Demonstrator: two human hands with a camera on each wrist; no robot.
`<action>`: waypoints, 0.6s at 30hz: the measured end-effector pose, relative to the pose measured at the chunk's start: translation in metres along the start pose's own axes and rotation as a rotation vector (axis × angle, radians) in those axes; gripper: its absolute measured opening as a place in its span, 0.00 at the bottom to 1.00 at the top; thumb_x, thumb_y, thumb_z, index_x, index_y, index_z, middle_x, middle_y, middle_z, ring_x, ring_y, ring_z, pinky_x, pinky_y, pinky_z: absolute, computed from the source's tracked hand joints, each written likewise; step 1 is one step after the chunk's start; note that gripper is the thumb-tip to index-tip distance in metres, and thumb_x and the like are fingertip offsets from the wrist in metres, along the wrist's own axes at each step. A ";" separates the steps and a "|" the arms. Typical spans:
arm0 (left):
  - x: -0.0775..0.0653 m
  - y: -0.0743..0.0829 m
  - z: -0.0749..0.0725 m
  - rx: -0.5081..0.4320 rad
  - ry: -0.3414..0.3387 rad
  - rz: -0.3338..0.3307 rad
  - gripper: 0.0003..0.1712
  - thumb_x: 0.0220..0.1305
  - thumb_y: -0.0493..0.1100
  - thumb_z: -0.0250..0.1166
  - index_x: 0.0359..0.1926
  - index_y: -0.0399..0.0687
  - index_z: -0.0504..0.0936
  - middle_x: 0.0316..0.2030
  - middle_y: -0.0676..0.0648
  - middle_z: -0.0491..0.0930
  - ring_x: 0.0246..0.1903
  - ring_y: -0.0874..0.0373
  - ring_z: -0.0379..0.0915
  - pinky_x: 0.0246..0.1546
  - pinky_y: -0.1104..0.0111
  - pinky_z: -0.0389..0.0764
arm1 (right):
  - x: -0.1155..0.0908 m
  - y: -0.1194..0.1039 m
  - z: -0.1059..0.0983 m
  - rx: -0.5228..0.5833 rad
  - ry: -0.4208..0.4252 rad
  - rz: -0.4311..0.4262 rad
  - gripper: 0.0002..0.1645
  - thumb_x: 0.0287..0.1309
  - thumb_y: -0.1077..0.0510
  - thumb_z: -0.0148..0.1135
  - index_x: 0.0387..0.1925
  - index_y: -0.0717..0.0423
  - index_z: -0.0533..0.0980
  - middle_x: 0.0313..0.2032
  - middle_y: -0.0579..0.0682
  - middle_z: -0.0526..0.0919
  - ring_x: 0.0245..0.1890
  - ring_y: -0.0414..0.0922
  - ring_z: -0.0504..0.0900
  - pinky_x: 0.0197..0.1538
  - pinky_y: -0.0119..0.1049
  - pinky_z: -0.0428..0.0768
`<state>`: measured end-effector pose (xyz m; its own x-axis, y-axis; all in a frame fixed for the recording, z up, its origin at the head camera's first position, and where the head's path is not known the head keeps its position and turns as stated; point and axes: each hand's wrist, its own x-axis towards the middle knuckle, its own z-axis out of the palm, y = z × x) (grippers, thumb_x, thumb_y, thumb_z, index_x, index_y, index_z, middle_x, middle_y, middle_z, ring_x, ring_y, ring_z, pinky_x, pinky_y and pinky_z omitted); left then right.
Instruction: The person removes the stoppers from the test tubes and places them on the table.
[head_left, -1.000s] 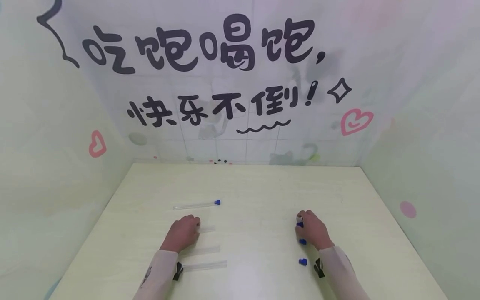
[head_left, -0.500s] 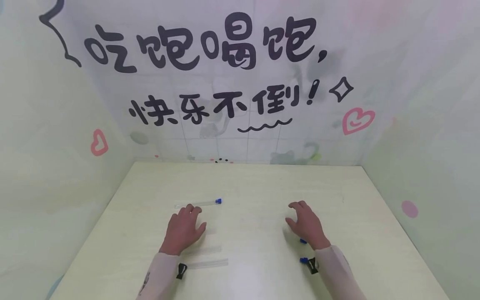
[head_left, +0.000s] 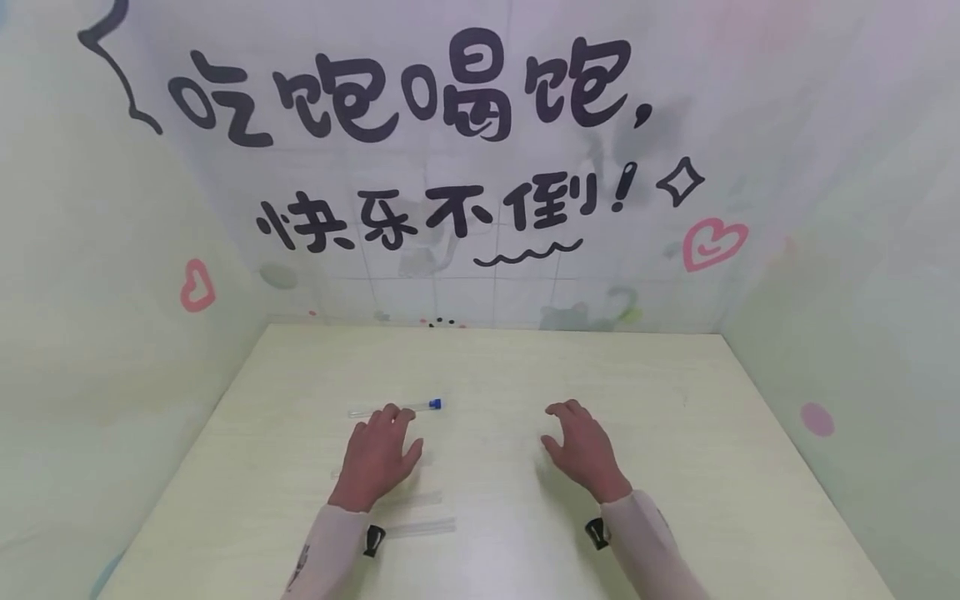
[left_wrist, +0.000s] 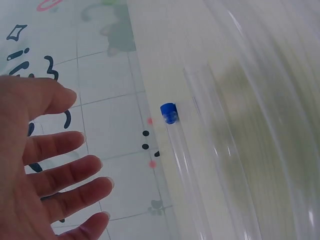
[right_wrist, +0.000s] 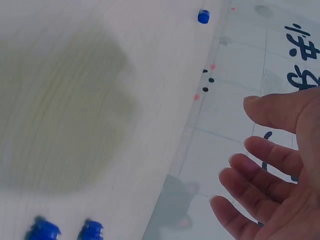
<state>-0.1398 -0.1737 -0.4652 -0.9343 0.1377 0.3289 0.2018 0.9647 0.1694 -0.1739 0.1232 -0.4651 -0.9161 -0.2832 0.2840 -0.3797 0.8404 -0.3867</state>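
My left hand (head_left: 378,458) hovers above the left of the table, fingers spread and relaxed, holding nothing. In the head view it partly covers a clear tube (head_left: 367,412) fitted with a blue cap (head_left: 435,404). Nearer to me lie clear uncapped tubes (head_left: 427,527), partly behind the hand and sleeve. The left wrist view shows the capped tube (left_wrist: 186,170) beside an uncapped tube (left_wrist: 220,135). My right hand (head_left: 585,450) is raised right of centre, its fingers loosely bent around nothing. Two loose blue caps (right_wrist: 44,230) show in the right wrist view; hand and sleeve hide them from the head camera.
The pale tabletop (head_left: 495,367) is enclosed by printed cloth walls (head_left: 847,275) at the back and both sides. A black clip (head_left: 374,540) hangs at the left cuff and another black clip (head_left: 597,533) at the right cuff.
My right hand has risen from the blue caps and moved left, its fingers opening. The left hand has lifted off a tube, spread its fingers and shifted slightly right.
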 end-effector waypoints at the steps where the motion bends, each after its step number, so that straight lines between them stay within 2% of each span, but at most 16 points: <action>1: 0.000 0.001 0.001 0.002 0.010 0.003 0.22 0.55 0.48 0.68 0.48 0.41 0.78 0.42 0.42 0.79 0.40 0.47 0.76 0.33 0.57 0.76 | 0.001 -0.003 0.004 -0.004 0.006 -0.011 0.22 0.51 0.59 0.68 0.48 0.61 0.75 0.46 0.55 0.78 0.43 0.52 0.79 0.39 0.46 0.79; 8: 0.004 0.003 0.007 0.031 0.078 -0.002 0.28 0.59 0.52 0.65 0.56 0.41 0.73 0.46 0.40 0.77 0.45 0.45 0.74 0.38 0.53 0.74 | 0.006 -0.031 0.024 -0.010 0.053 -0.076 0.28 0.50 0.59 0.70 0.53 0.60 0.73 0.50 0.57 0.77 0.47 0.53 0.79 0.43 0.48 0.79; 12: 0.005 0.001 0.010 0.039 0.074 -0.025 0.32 0.61 0.54 0.63 0.61 0.43 0.70 0.52 0.39 0.75 0.50 0.43 0.71 0.42 0.51 0.72 | 0.011 -0.045 0.035 -0.013 0.039 -0.104 0.35 0.50 0.57 0.70 0.59 0.60 0.69 0.56 0.59 0.74 0.53 0.54 0.77 0.47 0.51 0.78; 18: 0.009 -0.007 0.015 0.052 0.046 -0.031 0.33 0.61 0.54 0.63 0.63 0.44 0.68 0.55 0.39 0.73 0.53 0.44 0.70 0.43 0.49 0.70 | 0.023 -0.060 0.046 -0.052 0.010 -0.130 0.41 0.51 0.54 0.70 0.65 0.59 0.63 0.62 0.58 0.70 0.61 0.54 0.71 0.50 0.51 0.77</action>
<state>-0.1540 -0.1758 -0.4778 -0.9253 0.0981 0.3663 0.1561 0.9789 0.1321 -0.1780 0.0456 -0.4758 -0.8583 -0.3867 0.3373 -0.4873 0.8201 -0.2998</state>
